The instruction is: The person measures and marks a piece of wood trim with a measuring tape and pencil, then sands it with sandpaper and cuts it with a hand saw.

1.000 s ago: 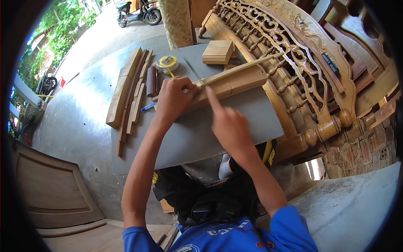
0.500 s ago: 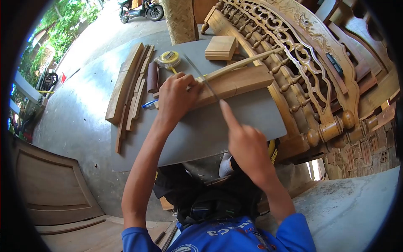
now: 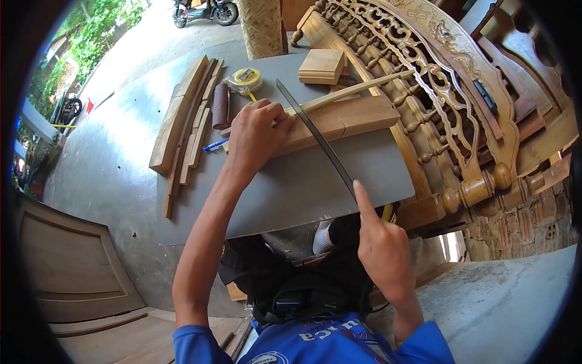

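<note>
My left hand point(image 3: 259, 134) is closed on a thin wooden strip point(image 3: 354, 91), holding it down along the top of a thick wooden block point(image 3: 367, 114). My right hand point(image 3: 386, 252) grips a hand saw, its handle hidden in the palm and the index finger stretched along the blade. The long dark saw blade point(image 3: 330, 150) slants across the strip and block, just right of my left fingers. A blue pen point(image 3: 216, 145) lies left of my left wrist. Close above it are a brown roll point(image 3: 221, 109), perhaps sandpaper, and a yellow tape measure point(image 3: 246, 77).
The grey tabletop point(image 3: 285, 203) carries several long wood pieces point(image 3: 182, 121) on the left and square wooden blocks point(image 3: 321, 65) at the back. Carved wooden furniture point(image 3: 424, 91) stands along the right side. A wooden panel point(image 3: 73, 261) lies at lower left.
My right hand has drawn back toward me and to the right, pulling the saw so more of its blade shows. My left hand stays on the strip.
</note>
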Tool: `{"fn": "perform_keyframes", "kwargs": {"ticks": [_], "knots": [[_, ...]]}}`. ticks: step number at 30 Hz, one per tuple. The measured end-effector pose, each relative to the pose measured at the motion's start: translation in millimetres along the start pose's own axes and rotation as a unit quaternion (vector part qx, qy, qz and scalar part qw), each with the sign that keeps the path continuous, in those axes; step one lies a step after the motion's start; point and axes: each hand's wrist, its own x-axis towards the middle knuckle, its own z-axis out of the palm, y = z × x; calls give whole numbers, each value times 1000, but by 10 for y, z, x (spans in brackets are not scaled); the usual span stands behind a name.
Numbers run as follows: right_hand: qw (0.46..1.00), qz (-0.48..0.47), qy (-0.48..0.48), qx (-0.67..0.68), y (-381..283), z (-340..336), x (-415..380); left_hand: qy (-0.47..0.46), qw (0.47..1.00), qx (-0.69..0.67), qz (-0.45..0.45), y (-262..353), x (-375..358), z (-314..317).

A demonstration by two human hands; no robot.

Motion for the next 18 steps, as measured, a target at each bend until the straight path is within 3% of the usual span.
{"fn": "perform_keyframes", "kwargs": {"ticks": [1, 3, 5, 8, 10, 12, 14, 16, 18], "knots": [[1000, 19, -10, 11, 1, -34, -67, 0, 1000, 10, 2, -1, -23, 1], [999, -34, 9, -11, -69, 74, 365, 3, 999, 28, 20, -17, 0, 14], [979, -130, 159, 0, -96, 448, 1033, 8, 999, 25, 35, -46, 20, 6], [989, -88, 117, -14, -225, 455, 1312, -4, 1000, 26, 12, -34, 10, 28], [989, -102, 111, -4, -122, 246, 678, -15, 1000, 22, -16, 32, -4, -22], [997, -55, -25, -55, -54, -231, -74, -11, 1000, 17, -8, 0, 0, -18], [995, -77, 49, -29, 205, -523, -397, -5, 1000, 8, -10, 1, -12, 16], [988, 6, 136, 67, 231, -688, -440, 3, 1000, 3, -16, -4, 5, 15], [950, 64, 169, 253, 162, -675, -376, -1, 1000, -1, -10, -16, 11, 12]]}}
